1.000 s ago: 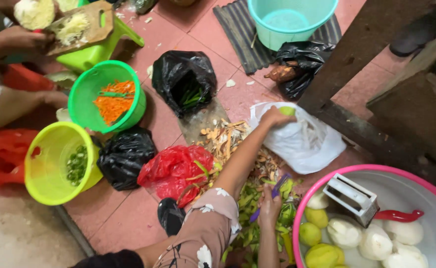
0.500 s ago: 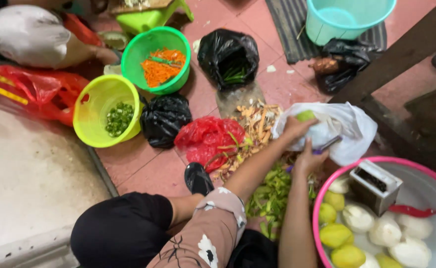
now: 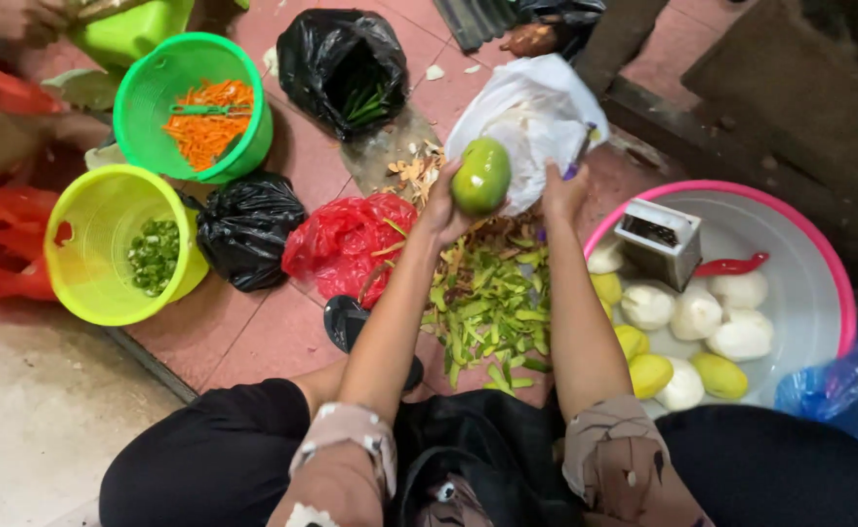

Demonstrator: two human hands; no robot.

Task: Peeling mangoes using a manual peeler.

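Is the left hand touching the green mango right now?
Touching. The head view shows the left hand with its fingers wrapped against the side of the green mango, holding it up above the pile of green peels.

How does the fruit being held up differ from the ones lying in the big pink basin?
The green mango in the left hand has its whole green skin on; the peeled fruits in the pink basin are bare, white or yellow. The held one is up in the air, alone; the others lie heaped together beside a metal grater. They look alike in rounded shape and rough size.
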